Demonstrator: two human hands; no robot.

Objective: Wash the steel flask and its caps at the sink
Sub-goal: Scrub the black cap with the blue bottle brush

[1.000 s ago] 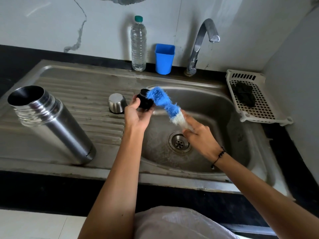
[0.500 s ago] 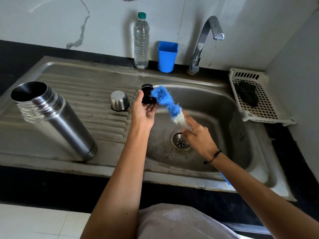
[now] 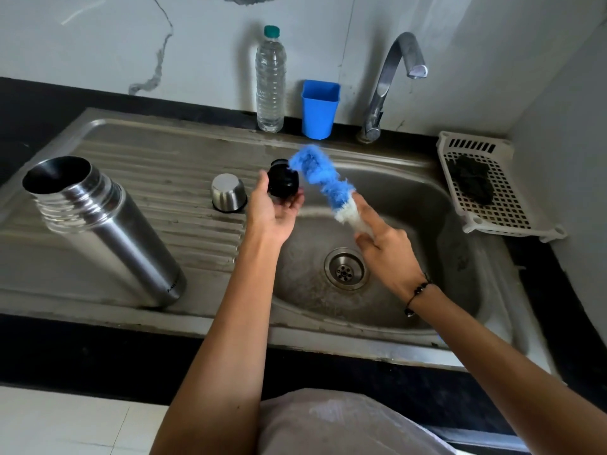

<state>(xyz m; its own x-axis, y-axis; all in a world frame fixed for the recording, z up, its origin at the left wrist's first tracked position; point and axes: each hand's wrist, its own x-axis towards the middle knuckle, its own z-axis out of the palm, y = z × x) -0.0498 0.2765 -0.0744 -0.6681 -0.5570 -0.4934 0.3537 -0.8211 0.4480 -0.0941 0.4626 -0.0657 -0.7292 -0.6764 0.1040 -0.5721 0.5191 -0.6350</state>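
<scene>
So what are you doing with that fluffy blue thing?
A person is washing a flask's parts at the sink. The left hand holds the black inner cap over the basin, and the right hand grips a blue and white bottle brush, its fluffy tip against the cap. The open steel flask and the small steel cup cap stand on the draining board. No water is coming from the tap.
</scene>
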